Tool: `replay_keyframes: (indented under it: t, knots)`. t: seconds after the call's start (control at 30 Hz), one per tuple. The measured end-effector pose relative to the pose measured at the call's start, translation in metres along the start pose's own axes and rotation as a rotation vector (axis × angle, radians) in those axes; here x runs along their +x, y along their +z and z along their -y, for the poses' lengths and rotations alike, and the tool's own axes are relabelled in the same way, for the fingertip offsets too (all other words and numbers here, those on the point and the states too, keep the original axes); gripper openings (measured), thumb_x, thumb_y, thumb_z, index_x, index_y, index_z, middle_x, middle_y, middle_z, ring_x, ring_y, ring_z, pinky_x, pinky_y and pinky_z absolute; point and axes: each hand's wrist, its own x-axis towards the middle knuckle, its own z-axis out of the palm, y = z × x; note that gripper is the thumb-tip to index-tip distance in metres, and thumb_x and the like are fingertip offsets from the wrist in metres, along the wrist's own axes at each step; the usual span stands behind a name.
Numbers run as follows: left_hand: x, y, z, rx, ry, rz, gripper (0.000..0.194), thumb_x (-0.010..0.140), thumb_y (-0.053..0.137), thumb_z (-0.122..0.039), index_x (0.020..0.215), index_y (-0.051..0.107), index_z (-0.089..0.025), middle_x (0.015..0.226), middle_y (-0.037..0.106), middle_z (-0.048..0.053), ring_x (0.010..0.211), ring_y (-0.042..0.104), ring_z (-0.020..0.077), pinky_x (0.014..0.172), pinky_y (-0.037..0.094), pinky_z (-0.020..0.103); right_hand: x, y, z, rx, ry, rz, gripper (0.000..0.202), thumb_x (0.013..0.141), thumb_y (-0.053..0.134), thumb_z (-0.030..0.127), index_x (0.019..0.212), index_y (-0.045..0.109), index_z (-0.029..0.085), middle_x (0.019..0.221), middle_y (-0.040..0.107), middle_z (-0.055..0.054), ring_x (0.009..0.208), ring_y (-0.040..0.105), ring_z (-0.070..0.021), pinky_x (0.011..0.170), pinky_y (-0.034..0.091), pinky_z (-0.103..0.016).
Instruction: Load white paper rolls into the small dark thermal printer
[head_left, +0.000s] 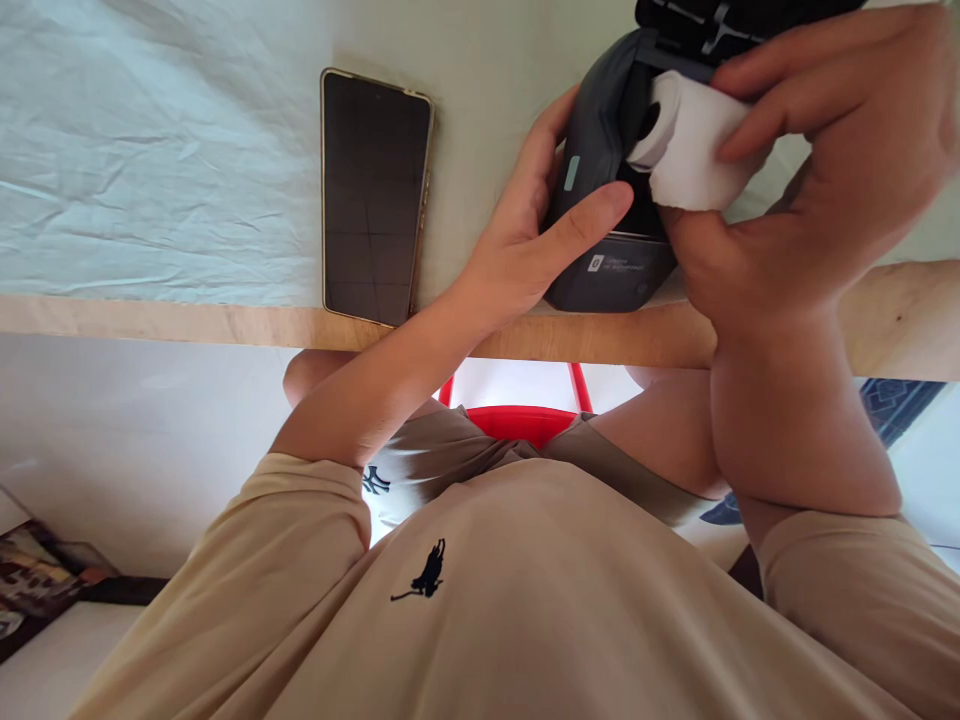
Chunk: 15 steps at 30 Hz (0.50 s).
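A dark grey device [619, 270] with its black lid [739, 25] raised sits at the table's front edge, right of centre. My left hand [536, 225] grips its left side, with the thumb over the front rim and the fingers behind. A white paper roll [705, 145] is between the fingers and thumb of my right hand [802, 160], tilted over the device's opening. The roll's left end shows a dark core hole and lies partly inside the opening. How deep the roll sits is hidden by my right hand.
A phone [375, 195] with a dark screen lies left of my left hand, its lower end over the wooden table edge [187, 318]. Wrinkled pale cloth [150, 150] covers the table. A red chair [525, 425] shows between my legs.
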Motion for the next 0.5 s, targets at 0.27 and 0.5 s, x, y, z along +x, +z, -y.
replay_keyframes:
  t: [0.27, 0.5]
  knots:
    - [0.002, 0.005, 0.000, -0.179, -0.120, -0.152, 0.047, 0.077, 0.045, -0.054, 0.119, 0.049, -0.033, 0.114, 0.057, -0.008, 0.124, 0.048, 0.0215, 0.091, 0.048, 0.029, -0.002, 0.000, -0.001, 0.063, 0.014, 0.062, 0.017, 0.074, 0.052, 0.019, 0.089, 0.059, 0.021, 0.105, 0.058, 0.009, 0.101, 0.055, -0.0050, 0.090, 0.048, -0.025]
    - [0.010, 0.009, 0.015, -0.277, 0.100, -0.204, 0.044, 0.083, 0.038, -0.045, 0.127, 0.039, -0.038, 0.132, 0.047, -0.011, 0.135, 0.033, 0.0213, 0.103, 0.040, 0.029, -0.003, 0.000, -0.002, 0.107, -0.007, 0.032, 0.015, 0.073, 0.052, 0.020, 0.086, 0.060, 0.018, 0.101, 0.057, 0.007, 0.104, 0.053, -0.0055, 0.097, 0.050, -0.027]
